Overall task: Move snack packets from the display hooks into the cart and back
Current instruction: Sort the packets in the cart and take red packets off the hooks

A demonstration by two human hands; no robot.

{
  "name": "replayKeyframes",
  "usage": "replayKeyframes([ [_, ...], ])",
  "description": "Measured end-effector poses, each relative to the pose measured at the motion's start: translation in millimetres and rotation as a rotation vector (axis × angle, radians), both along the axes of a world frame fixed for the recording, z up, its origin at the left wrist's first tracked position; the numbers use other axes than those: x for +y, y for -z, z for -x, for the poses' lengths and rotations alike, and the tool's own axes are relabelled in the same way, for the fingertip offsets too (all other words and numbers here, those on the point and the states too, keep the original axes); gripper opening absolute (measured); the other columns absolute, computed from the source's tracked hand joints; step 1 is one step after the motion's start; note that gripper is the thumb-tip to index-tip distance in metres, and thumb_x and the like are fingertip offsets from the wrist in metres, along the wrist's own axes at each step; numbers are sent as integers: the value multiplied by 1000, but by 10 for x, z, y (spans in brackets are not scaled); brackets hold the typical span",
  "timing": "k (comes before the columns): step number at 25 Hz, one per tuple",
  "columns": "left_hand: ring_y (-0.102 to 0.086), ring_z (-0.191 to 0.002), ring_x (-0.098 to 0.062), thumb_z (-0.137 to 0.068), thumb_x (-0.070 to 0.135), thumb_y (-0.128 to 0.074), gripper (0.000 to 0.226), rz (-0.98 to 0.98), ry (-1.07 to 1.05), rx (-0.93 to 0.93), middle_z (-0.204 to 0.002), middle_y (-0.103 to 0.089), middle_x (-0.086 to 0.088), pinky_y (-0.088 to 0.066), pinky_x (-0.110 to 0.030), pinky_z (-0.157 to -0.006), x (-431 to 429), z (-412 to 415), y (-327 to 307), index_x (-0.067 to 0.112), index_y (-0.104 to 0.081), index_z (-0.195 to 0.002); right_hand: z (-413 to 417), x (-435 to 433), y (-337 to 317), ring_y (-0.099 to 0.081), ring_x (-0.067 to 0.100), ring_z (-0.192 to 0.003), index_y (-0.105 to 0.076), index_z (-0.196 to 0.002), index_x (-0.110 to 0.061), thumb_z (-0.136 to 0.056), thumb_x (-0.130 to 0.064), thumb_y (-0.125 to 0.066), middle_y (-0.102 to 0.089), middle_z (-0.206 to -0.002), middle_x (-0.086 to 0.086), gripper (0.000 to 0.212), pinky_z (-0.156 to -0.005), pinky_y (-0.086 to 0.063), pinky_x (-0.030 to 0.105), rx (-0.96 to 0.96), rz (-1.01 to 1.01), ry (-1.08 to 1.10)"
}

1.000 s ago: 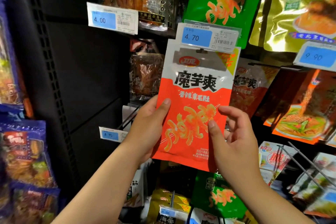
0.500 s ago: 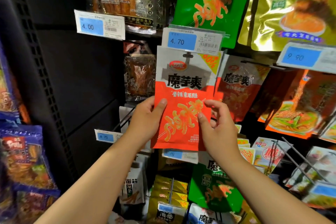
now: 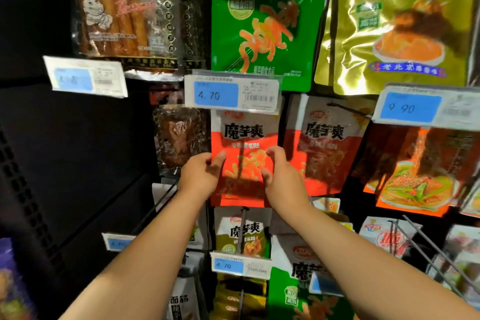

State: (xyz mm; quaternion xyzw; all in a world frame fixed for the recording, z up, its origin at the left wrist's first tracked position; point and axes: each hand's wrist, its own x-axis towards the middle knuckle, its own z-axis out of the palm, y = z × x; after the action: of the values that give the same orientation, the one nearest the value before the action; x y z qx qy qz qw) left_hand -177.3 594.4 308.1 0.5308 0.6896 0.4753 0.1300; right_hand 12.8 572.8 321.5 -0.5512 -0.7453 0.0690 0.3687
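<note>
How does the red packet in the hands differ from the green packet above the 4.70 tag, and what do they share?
The red packet's body is red-orange; the green packet's is green. The left hand and right hand grip the red packet's sides; nothing touches the green packet. The red packet sits below the 4.70 tag, the green packet above. Both show black characters and an orange skewer picture.

Both hands — left hand (image 3: 201, 176), right hand (image 3: 281, 179) — grip the red snack packet (image 3: 242, 143) under the 4.70 tag (image 3: 231, 92).
</note>
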Motion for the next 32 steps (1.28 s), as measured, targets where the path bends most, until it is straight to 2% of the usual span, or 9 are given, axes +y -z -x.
replayKeyframes([
  [6,-50,-56,-22,-99,54,-58,59,97,-155,132,-55,-49,-2,-24,-35,-50,86,-107,-71,15,-45,-58,-53,103,-62,-62,38,-102,-28,-150,-22,-102,-14,-55,-60,-124,18,56,-76,-51,43,-80,111,-38],
  [10,-61,-107,-34,-100,30,-66,28,36,-99,112,-111,-62,-15,-42,-33,-78,-228,-147,-137,4,-62,-111,-140,-77,-188,-63,35,-101,-9,-160,-27,-99,-19,-57,-57,-124,15,78,-76,-53,39,-204,242,-68],
  [13,-56,-126,-25,-98,20,-68,46,-29,-39,170,-134,-58,-11,-41,-28,-105,-804,-148,-119,7,-56,-140,-284,-425,-249,-59,31,-114,-14,-159,-25,-101,-34,-54,-50,-136,9,71,-86,-51,37,-195,229,-100],
  [16,-55,-118,-7,-96,20,-70,38,-106,-53,243,-124,-60,6,-34,-7,-101,-1579,-61,74,12,-62,-133,-434,-917,-183,-60,7,-110,-46,-138,-35,-100,-37,-56,-54,-133,-10,38,-80,-45,15,-15,197,-331],
  [18,-57,-116,-4,-96,19,-71,34,-40,-127,222,-124,-61,12,-39,-12,-102,-2179,44,316,17,-65,-130,-432,-1271,-66,-62,-11,-81,-61,-110,-39,-97,-29,-61,-65,-104,-20,16,-63,-41,2,197,219,-531],
  [20,-63,-112,-4,-95,14,-71,31,28,-194,160,-120,-67,11,-48,-21,-98,-2794,76,564,19,-67,-125,-379,-1607,80,-64,-11,-76,-68,-99,-35,-93,-22,-63,-68,-93,-21,15,-62,-41,0,280,172,-695],
  [26,-72,-95,-10,-95,5,-70,22,398,-646,-122,-104,-73,4,-58,-39,-90,-5083,-125,1455,19,-69,-112,197,-2890,1273,-73,12,-93,-66,-108,-33,-89,-20,-63,-74,-105,-11,24,-74,-59,24,515,567,-1098],
  [30,-69,-101,-17,-95,8,-71,25,564,-835,-122,-110,-72,0,-48,-18,-87,-6366,-272,1732,14,-67,-119,464,-3907,1805,-67,13,-111,-57,-122,-37,-90,-32,-61,-69,-117,-11,33,-83,-56,21,510,738,-1256],
  [32,-66,-105,-15,-96,15,-70,29,603,-892,-110,-115,-70,4,-42,-18,-85,-6901,-238,1885,18,-65,-124,605,-4358,2024,-66,12,-112,-54,-123,-41,-90,-37,-59,-67,-118,-12,34,-81,-55,18,435,809,-1286],
])
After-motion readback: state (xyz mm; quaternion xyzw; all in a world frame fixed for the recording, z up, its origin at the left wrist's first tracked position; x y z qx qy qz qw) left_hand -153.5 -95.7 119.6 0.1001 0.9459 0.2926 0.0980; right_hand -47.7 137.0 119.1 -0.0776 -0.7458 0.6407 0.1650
